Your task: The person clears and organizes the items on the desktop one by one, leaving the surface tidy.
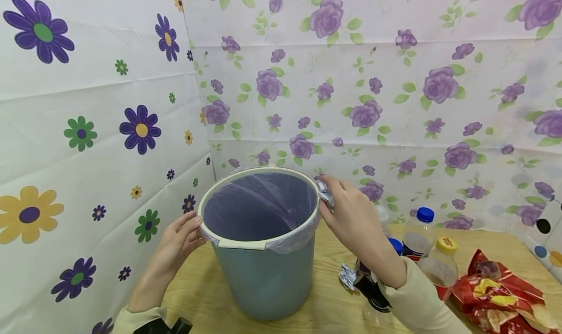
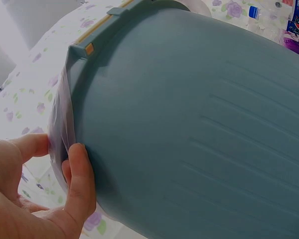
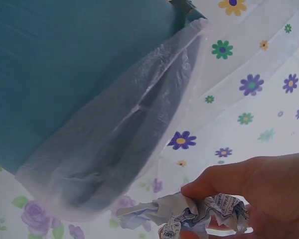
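Note:
A blue-grey trash can (image 1: 268, 280) with a cream rim stands upright on the wooden table. A thin translucent plastic bag (image 1: 290, 239) lines it, its edge folded over the rim. My left hand (image 1: 177, 241) pinches the rim and bag edge at the can's left side; the left wrist view shows the thumb on the bag and the fingers (image 2: 80, 177) against the outer wall. At the right side of the rim, my right hand (image 1: 353, 217) holds a crumpled piece of printed paper (image 3: 179, 211) between thumb and fingers.
Right of the can are another crumpled paper (image 1: 348, 276), several plastic bottles, including a blue-capped bottle (image 1: 419, 234) and a yellow-capped bottle (image 1: 441, 265), and a red snack bag (image 1: 500, 295). Flowered sheets (image 1: 395, 129) hang close behind and to the left.

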Demonstrator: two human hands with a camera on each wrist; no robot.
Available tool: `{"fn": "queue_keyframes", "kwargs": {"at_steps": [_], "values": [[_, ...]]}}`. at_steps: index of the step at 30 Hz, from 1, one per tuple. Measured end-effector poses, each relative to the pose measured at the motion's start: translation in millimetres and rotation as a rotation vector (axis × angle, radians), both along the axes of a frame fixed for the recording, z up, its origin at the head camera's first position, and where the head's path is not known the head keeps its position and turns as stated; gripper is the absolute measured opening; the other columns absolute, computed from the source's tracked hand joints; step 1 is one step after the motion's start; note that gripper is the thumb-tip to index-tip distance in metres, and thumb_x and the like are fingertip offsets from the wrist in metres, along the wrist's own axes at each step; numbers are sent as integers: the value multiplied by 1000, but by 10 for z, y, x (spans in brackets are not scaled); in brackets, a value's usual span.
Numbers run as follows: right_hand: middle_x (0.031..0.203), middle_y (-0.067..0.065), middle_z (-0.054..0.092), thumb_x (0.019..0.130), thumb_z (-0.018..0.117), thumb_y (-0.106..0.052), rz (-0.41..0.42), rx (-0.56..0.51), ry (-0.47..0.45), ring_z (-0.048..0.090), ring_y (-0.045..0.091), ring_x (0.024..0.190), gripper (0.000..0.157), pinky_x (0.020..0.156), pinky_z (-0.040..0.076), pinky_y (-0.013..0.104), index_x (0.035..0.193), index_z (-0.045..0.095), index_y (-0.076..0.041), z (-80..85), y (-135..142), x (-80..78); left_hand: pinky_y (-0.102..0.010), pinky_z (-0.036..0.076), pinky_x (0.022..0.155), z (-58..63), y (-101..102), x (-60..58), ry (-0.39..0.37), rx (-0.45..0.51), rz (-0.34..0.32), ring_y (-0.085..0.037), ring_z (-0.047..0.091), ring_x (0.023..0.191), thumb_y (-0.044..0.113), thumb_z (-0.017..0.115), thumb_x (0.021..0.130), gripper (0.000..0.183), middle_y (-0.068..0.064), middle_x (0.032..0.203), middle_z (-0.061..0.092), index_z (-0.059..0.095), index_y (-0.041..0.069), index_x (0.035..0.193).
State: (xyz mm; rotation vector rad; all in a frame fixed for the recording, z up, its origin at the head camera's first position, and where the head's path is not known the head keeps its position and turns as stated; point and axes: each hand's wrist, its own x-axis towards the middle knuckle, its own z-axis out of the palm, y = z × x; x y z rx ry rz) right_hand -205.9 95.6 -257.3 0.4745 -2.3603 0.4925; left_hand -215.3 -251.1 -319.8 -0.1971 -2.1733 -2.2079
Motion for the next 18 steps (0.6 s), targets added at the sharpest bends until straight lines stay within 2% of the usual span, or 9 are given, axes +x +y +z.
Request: {"fn": "queue_keyframes", "kwargs": {"at_steps": [8, 18], "values": [[90, 7, 63, 84, 63, -15, 35, 50, 50, 54, 15, 63, 40, 46, 41, 23, 122, 55, -9, 156, -108, -13, -16, 53, 77, -17, -2, 10, -1, 5, 3, -1, 61, 85, 26, 49, 94, 66, 8, 101, 61, 15, -4, 143], [88, 6, 63, 84, 62, -13, 85, 128, 114, 56, 16, 68, 38, 52, 45, 25, 121, 56, -7, 285, -253, -45, -17, 54, 76, -16, -8, -10, 5, 26, -15, -2, 61, 82, 24, 48, 95, 65, 8, 99, 62, 15, -4, 143]]}}
